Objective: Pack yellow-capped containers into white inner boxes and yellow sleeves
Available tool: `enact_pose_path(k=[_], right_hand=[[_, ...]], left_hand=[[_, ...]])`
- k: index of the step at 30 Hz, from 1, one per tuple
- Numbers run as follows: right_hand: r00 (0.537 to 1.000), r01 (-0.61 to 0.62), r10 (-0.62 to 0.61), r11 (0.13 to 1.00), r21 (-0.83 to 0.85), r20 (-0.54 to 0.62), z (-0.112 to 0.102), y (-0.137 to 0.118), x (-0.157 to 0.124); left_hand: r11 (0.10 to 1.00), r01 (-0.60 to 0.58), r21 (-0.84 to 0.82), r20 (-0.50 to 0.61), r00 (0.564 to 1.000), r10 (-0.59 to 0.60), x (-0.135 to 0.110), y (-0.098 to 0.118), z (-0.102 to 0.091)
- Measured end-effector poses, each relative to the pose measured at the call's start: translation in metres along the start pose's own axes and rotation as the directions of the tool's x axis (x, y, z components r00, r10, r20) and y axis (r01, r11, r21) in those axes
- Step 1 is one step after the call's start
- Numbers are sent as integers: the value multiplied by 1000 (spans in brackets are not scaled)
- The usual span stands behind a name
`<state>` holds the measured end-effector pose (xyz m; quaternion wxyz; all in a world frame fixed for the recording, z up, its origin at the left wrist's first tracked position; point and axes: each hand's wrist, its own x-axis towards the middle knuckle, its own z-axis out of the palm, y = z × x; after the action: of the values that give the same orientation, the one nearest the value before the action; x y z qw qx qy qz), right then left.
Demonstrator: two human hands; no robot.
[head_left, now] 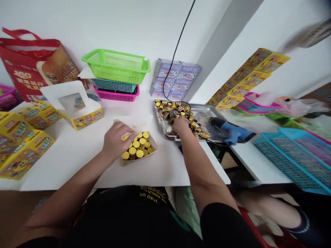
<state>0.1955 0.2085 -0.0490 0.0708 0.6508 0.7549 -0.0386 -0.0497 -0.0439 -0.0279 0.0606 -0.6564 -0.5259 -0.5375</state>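
Left hand (116, 139), yellow-capped vials (137, 146), right hand (181, 125), steel tray (207, 112)

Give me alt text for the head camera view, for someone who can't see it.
The right hand reaches into loose yellow-capped bottles on a metal tray, while the left hand sits at upright yellow-capped bottles in a cardboard tray. A blue-handled heat gun rests at the metal tray's right end.

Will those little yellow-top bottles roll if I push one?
Probably, if it's lying down: the yellow-capped bottles look small and round, like the loose ones heaped in the metal tray. Packed upright in the cardboard tray, they probably prop each other up and stay put.
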Motion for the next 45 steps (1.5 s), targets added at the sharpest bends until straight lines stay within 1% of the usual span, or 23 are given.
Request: enact_pose_path(k=[2, 4, 6, 9, 11, 12, 13, 14, 15, 16, 17, 19, 21, 23, 25, 27, 30, 33, 35, 37, 40, 43, 45], right_hand=[[999, -2, 2, 1000, -12, 35, 2, 1, 1], [999, -3, 3, 1000, -10, 52, 3, -2, 2], [999, -11, 11, 1000, 7, 38, 0, -5, 2], [999, -30, 31, 998, 47, -30, -12, -5, -9], [990, 41, -8, 971, 234, -142, -17, -4, -31], [975, 140, -60, 912, 386, -213, -16, -6, -48], [949, 270, -123, 796, 542, -291, -13, -9, -68], [909, 404, -201, 638, 656, -365, -8, -14, -89], [866, 499, -283, 500, 708, -411, -2, -20, -111], [826, 560, -360, 426, 711, -435, 6, -29, -132], [791, 604, -407, 408, 684, -456, 13, -38, -150], [760, 649, -447, 476, 594, -472, 24, -56, -175], [767, 641, -447, 573, 511, -461, 30, -70, -186], [788, 616, -464, 623, 483, -406, 31, -76, -186], [797, 602, -504, 626, 496, -331, 27, -74, -183], [801, 592, -507, 596, 543, -318, 22, -66, -179], [835, 551, -358, 536, 640, -418, 13, -48, -168], [845, 525, -207, 501, 689, -493, 10, -40, -156], [827, 557, -233, 468, 687, -512, 15, -45, -149], [781, 623, -306, 447, 643, -544, 23, -55, -144], [718, 683, -351, 524, 510, -601, 38, -68, -139], [714, 668, -346, 597, 444, -608, 49, -69, -138], [723, 665, -328, 567, 485, -608, 52, -64, -138]], left_hand=[[994, 107, 15, -217, 971, -101, -11, -4, -7], [986, 163, 25, -304, 941, -148, -22, -9, -9], [985, 165, 49, -268, 952, -146, -30, -11, -10], [989, 125, 83, -133, 985, -114, -35, -5, -10], [992, 102, 71, -42, 994, -99, -36, 2, -9], [994, 93, 50, 2, 996, -94, -35, 5, -8], [996, 83, 26, 45, 995, -84, -34, 7, -6], [997, 72, 5, 90, 993, -72, -33, 9, -4], [998, 62, -4, 136, 989, -60, -32, 10, -2], [999, 50, 0, 184, 982, -50, -30, 10, 0], [999, 37, 17, 235, 971, -40, -29, 10, 3], [998, 2, 70, 338, 941, -26, -25, 9, 8], [994, -43, 100, 432, 902, -4, -23, 8, 13], [992, -76, 101, 511, 859, 14, -22, 7, 17], [990, -99, 101, 581, 814, 22, -22, 7, 19], [984, -132, 118, 636, 771, 27, -21, 8, 20], [974, -186, 131, 681, 731, 48, -20, 10, 19], [968, -207, 145, 686, 726, 52, -20, 11, 20], [961, -225, 161, 682, 729, 56, -21, 12, 22], [953, -245, 176, 678, 732, 63, -22, 14, 24], [942, -261, 213, 669, 741, 55, -25, 16, 24], [931, -283, 231, 664, 745, 62, -27, 16, 19], [933, -287, 218, 642, 762, 84, -28, 16, 14]])
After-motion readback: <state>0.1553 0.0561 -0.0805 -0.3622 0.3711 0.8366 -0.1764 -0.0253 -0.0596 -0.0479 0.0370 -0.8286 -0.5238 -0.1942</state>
